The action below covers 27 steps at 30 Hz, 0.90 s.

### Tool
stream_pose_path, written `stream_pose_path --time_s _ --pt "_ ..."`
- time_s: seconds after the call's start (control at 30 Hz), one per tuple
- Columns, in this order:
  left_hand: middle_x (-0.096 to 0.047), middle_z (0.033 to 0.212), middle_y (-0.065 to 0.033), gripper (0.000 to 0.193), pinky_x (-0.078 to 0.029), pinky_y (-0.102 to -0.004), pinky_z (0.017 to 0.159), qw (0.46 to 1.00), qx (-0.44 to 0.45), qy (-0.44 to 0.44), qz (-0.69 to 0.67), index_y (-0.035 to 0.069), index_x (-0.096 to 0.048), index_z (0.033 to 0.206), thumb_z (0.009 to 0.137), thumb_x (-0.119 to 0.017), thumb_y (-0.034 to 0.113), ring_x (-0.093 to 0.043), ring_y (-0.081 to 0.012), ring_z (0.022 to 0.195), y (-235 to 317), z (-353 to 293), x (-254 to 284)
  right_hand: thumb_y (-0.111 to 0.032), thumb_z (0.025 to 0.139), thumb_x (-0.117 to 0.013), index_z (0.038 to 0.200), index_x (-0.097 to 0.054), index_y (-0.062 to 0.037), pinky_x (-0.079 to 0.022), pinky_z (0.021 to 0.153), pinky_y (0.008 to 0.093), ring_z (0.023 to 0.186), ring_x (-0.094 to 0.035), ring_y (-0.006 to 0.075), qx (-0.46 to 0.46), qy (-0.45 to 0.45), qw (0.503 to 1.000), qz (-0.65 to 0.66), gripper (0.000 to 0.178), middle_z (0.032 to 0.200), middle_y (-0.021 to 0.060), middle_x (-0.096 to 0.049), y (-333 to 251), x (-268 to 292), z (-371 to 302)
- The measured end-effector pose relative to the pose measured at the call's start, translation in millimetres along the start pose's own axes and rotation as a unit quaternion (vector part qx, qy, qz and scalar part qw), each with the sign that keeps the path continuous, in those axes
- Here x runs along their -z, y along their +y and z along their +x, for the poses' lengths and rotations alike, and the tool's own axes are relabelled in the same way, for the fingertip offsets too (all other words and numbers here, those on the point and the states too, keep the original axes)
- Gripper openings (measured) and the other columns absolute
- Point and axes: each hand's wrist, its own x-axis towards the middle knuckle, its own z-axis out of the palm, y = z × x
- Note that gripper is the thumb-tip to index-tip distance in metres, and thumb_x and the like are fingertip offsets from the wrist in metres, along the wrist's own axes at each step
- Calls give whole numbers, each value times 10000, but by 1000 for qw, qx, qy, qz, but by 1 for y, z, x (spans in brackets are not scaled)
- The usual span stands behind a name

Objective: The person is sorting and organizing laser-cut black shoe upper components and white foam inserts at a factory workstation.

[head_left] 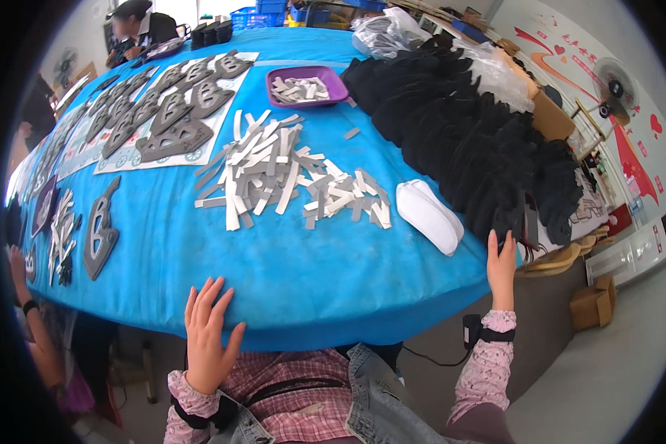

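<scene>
My left hand (pixel 209 331) lies at the near edge of the blue-covered table (pixel 288 281), fingers spread and nothing in them. At the table's right edge my right hand (pixel 502 270) stretches its fingers to the near end of a long pile of black fabric-like pieces (pixel 444 126). Its fingertips touch the pile and look apart; I see no piece held. Left of that hand lies a white, rounded, sole-shaped piece (pixel 429 216). A loose heap of white and grey strips (pixel 263 174) spreads over the middle of the table.
Beyond the heap, a purple tray (pixel 271 75) holds more strips. Grey cut-out pieces (pixel 174 140) lie in rows on a printed sheet at the left. A co-worker's arm (pixel 37 325) shows at far left; another person (pixel 144 29) sits at the far end. Clear plastic bags (pixel 392 33) lie behind.
</scene>
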Motion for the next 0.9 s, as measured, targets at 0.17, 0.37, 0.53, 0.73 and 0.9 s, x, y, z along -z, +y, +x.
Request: stream_pose_path --time_s 0.17,0.37,0.53,0.73,0.9 --pt "-440 1342 -144 495 -180 -505 1101 999 36 11 10 44 -491 1257 792 -625 147 -358 -332 1296 -1 -2 2 -466 905 -500 1332 -313 117 -287 1048 445 1241 -356 462 59 -16 998 -30 747 1315 367 -360 -27 -12 13" --pt "-416 1368 -124 507 -171 -526 1099 1000 16 -6 10 80 -474 1282 826 -632 236 -338 -320 1309 2 2 2 -466 917 -483 1377 -214 124 -230 1089 425 1307 -280 435 73 -1 995 73 796 1396 347 -264 -41 -28 35" --pt "-431 1352 -119 499 -197 -516 1095 1000 23 -5 -21 93 -476 1280 833 -631 250 -377 -313 1280 -8 -4 14 -420 919 -512 1396 -227 75 -267 1073 419 1301 -304 404 97 44 994 14 744 1417 284 -283 -29 -30 26" --pt "-438 1340 -166 559 -293 -460 1056 970 133 171 109 73 -456 1290 802 -666 245 -426 -350 1220 -100 -6 63 -463 930 -464 1417 -293 -79 -372 1026 426 1290 -354 325 125 207 969 -52 643 1418 172 -335 -9 -35 12" --pt "-456 1305 -210 746 -340 -420 1018 886 329 160 283 6 -350 1359 795 -684 360 -435 -363 1203 -192 -6 92 -428 951 -432 1398 -329 -79 -372 1030 420 1284 -360 302 146 217 963 -61 576 1402 149 -362 -13 -27 8"
